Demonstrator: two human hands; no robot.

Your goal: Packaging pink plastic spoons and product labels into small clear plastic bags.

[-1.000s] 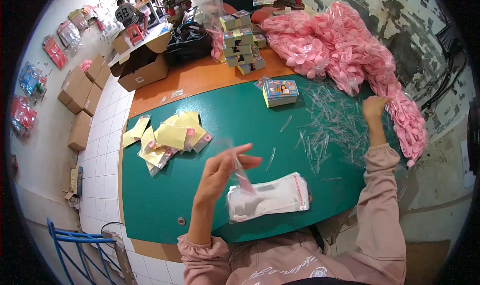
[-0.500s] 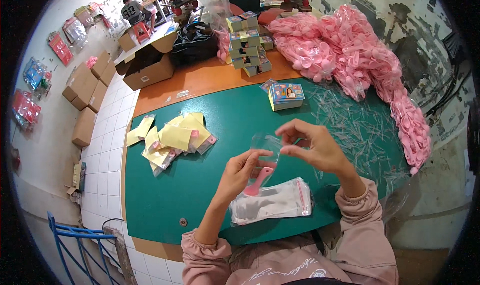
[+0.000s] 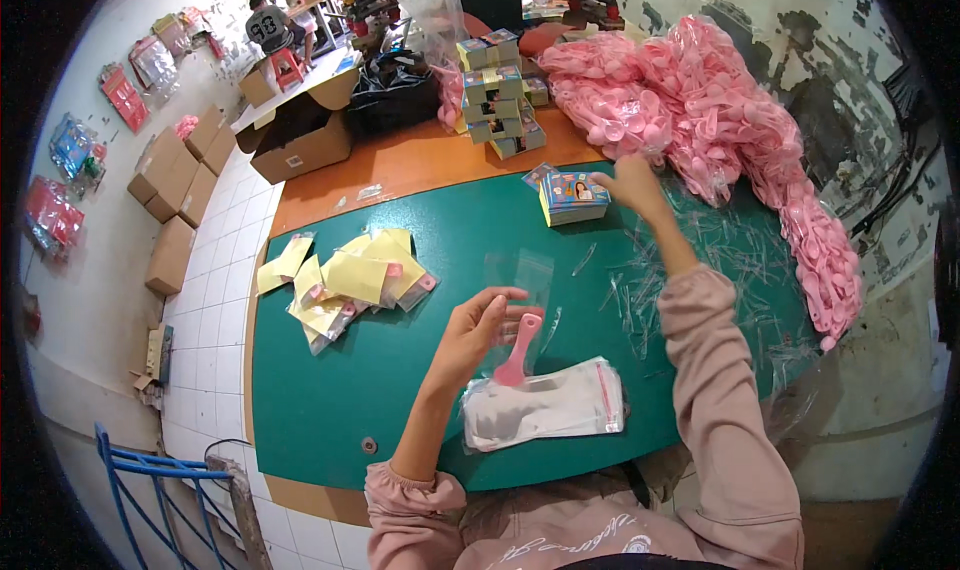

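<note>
Nearest on the green tabletop (image 3: 420, 425), close to the person's edge, lies a stack of clear-and-white plastic sleeves (image 3: 545, 408), unmoved since the earlier frames. Over its upper left corner the left hand (image 3: 478, 332) has its thumb and fingers closed on a clear bag (image 3: 535, 278), whose open-looking end spreads above the fingers; a pink spoon (image 3: 518, 354) shows at the bag, handle up by the fingertips, bowl down over the sleeves. Half a second ago both hands were together at this bag; now the left alone holds it. Left of that hand, the pile of yellow-backed packets (image 3: 352, 275) looks the same as before. Loose clear strips (image 3: 650, 280) lie scattered on the right, under the right forearm. Farther up, the right hand (image 3: 632, 182) has moved away to the block of printed cards (image 3: 575, 200), thumb at its right edge; whether the fingers grip a card I cannot tell. Beyond it sprawls the heap of bagged pink spoons (image 3: 680, 100), where that hand was a second ago. Farther still, bundled card stacks (image 3: 495, 100) stand on the orange surface (image 3: 400, 160).
</note>
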